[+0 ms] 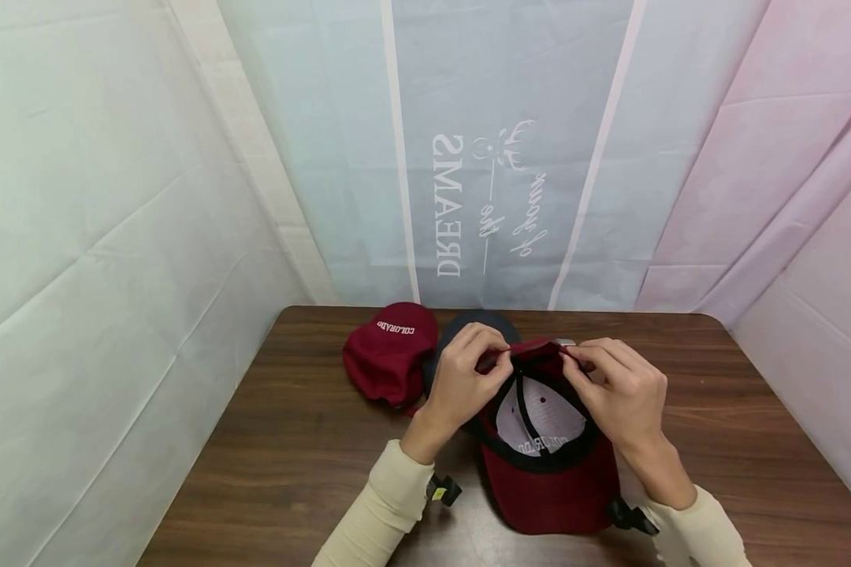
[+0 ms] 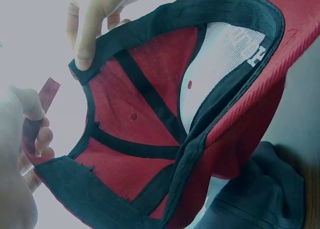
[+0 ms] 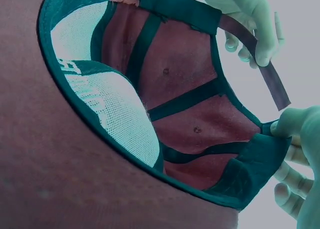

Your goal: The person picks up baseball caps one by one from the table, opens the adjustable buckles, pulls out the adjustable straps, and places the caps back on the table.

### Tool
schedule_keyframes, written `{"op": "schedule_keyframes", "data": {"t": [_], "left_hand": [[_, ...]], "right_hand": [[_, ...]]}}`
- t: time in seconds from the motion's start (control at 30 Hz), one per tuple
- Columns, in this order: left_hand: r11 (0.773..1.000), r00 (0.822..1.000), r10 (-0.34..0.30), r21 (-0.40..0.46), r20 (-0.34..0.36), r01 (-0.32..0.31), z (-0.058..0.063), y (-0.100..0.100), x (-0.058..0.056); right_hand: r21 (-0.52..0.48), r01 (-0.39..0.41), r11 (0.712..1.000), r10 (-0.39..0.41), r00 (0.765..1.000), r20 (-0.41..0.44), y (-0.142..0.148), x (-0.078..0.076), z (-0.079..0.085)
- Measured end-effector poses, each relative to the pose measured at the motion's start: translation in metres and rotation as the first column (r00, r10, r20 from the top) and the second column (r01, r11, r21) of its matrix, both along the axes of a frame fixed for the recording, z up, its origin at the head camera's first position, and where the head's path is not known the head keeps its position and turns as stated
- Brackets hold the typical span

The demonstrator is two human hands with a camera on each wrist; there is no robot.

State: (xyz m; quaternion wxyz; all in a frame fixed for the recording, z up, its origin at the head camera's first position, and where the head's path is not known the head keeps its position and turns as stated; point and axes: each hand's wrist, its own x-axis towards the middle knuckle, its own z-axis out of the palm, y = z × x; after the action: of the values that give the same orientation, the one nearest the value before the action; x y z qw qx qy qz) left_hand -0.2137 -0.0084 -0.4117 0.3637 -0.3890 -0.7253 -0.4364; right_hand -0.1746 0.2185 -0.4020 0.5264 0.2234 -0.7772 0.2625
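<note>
A maroon baseball cap (image 1: 549,496) is held with its inside facing up and its brim toward the person. White mesh backing (image 3: 122,111), black sweatband and seam tapes show inside. My left hand (image 1: 468,370) pinches the cap's loose back strap (image 3: 275,86) between thumb and fingers, its free end sticking out past the grip. On the other side of the back opening, my right hand (image 1: 624,390) pinches the end of the sweatband (image 3: 257,161). A gap lies between the strap's free end and that side. In the head view a small metal-looking piece (image 1: 564,342) shows by the right fingertips.
Another maroon cap (image 1: 390,354) lettered COLORADO lies on the brown wooden table (image 1: 276,441) to the left. A dark blue cap (image 1: 482,321) sits beside it, partly hidden behind the left hand. Printed fabric (image 1: 503,79) hangs behind the table, with pale cloth on both sides.
</note>
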Motion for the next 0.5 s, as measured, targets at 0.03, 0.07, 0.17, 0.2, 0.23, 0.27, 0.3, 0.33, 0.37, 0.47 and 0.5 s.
{"op": "schedule_keyframes", "data": {"t": [0.03, 0.07, 0.17, 0.2, 0.23, 0.27, 0.3, 0.33, 0.37, 0.47, 0.5], "left_hand": [[1.0, 1.0, -0.001, 0.002, 0.006, 0.001, -0.0001, -0.0001, 0.0001], [1.0, 1.0, -0.003, 0.002, 0.014, 0.003, -0.0001, -0.0003, 0.0004], [1.0, 0.999, -0.015, -0.005, 0.032, 0.015, -0.0008, -0.0004, 0.001], [1.0, 0.999, -0.022, -0.012, 0.037, 0.022, -0.0011, -0.0006, 0.0014], [0.999, 0.999, -0.03, -0.021, 0.04, 0.031, -0.0014, -0.0008, 0.0018], [0.999, 0.998, -0.039, -0.032, 0.041, 0.04, -0.0017, -0.001, 0.0021], [0.998, 0.998, -0.049, -0.044, 0.039, 0.051, -0.0019, -0.0012, 0.0024], [0.997, 0.998, -0.058, -0.057, 0.037, 0.061, -0.0022, -0.0015, 0.0027], [0.995, 0.997, -0.064, -0.074, 0.034, 0.067, -0.0024, -0.0017, 0.003], [0.989, 0.997, -0.073, -0.124, 0.022, 0.075, -0.0029, -0.0019, 0.0035], [0.987, 0.997, -0.078, -0.139, 0.022, 0.08, -0.0032, -0.0018, 0.0037]], "right_hand": [[-0.001, 0.0, 1.0, 0.0, 1.0, 0.002, 0.0001, -0.0002, -0.0002], [-0.002, 0.001, 1.0, -0.001, 1.0, 0.002, 0.0002, -0.0004, -0.0004], [-0.008, 0.006, 1.0, -0.006, 1.0, 0.008, 0.0003, -0.001, -0.0012], [-0.009, 0.009, 1.0, -0.009, 1.0, 0.013, 0.0005, -0.0011, -0.0015], [-0.012, 0.011, 1.0, -0.011, 1.0, 0.02, 0.0007, -0.0013, -0.0019], [-0.016, 0.013, 1.0, -0.013, 1.0, 0.027, 0.001, -0.0014, -0.0022], [-0.02, 0.016, 1.0, -0.015, 0.999, 0.036, 0.0013, -0.0016, -0.0025], [-0.023, 0.017, 1.0, -0.016, 0.999, 0.047, 0.0017, -0.0016, -0.0028], [-0.025, 0.021, 0.999, -0.019, 0.998, 0.057, 0.0021, -0.0016, -0.003], [-0.026, 0.027, 0.999, -0.025, 0.996, 0.082, 0.0033, -0.0014, -0.0034], [-0.025, 0.028, 0.999, -0.026, 0.996, 0.088, 0.0036, -0.0013, -0.0035]]}}
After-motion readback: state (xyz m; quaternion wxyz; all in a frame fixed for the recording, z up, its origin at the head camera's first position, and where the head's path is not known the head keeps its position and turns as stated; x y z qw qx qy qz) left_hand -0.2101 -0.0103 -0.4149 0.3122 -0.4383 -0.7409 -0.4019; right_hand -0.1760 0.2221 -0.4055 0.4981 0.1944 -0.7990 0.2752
